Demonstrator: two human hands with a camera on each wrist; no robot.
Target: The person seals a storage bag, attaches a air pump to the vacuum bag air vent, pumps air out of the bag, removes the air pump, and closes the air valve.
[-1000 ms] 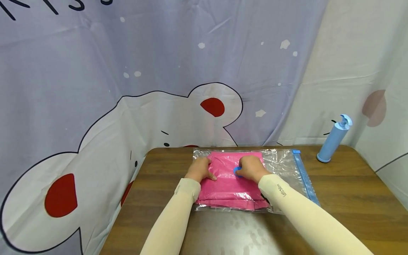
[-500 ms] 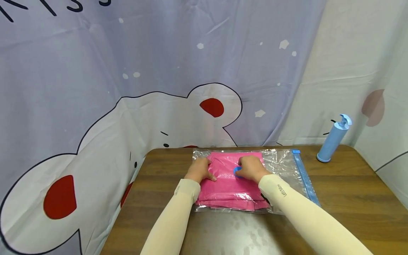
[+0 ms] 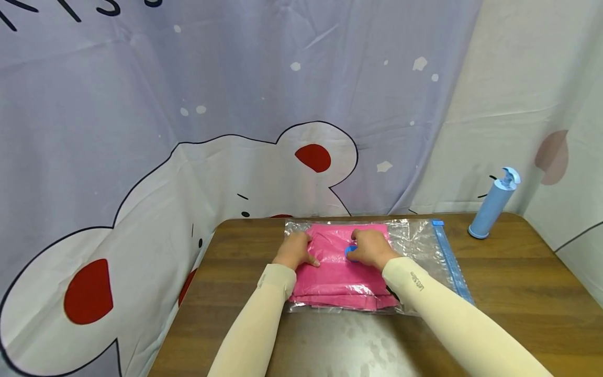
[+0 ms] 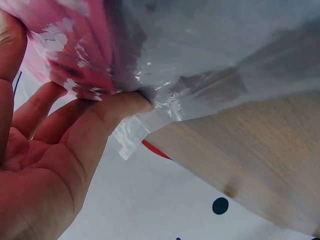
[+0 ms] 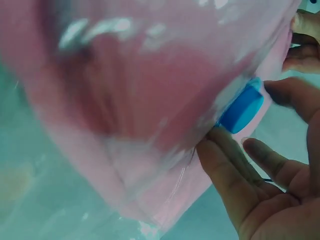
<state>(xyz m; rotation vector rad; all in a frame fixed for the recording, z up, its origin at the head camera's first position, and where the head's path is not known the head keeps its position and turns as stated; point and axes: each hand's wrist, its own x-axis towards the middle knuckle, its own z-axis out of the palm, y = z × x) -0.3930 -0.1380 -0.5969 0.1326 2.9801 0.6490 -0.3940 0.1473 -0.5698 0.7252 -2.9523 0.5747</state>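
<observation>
A clear plastic storage bag (image 3: 414, 238) lies flat on the table with folded pink fabric (image 3: 336, 280) inside. A round blue valve cap (image 3: 351, 253) sits on its upper face, over the fabric. My right hand (image 3: 373, 248) has its thumb and fingers around this cap; in the right wrist view the blue cap (image 5: 242, 109) shows between the digits. My left hand (image 3: 294, 251) rests on the left part of the bag, fingers spread and thumb toward the middle. In the left wrist view, fingertips of the left hand (image 4: 60, 140) touch the clear film beside the fabric.
A blue zip strip (image 3: 449, 256) with a slider (image 3: 438, 223) runs along the bag's right end. On the back right of the brown wooden table (image 3: 518, 277) stands a light blue pump bottle (image 3: 492, 209). A printed curtain (image 3: 226, 78) hangs behind.
The fingers of my right hand shift very slightly about the blue valve cap. My left hand and the bag stay in place.
</observation>
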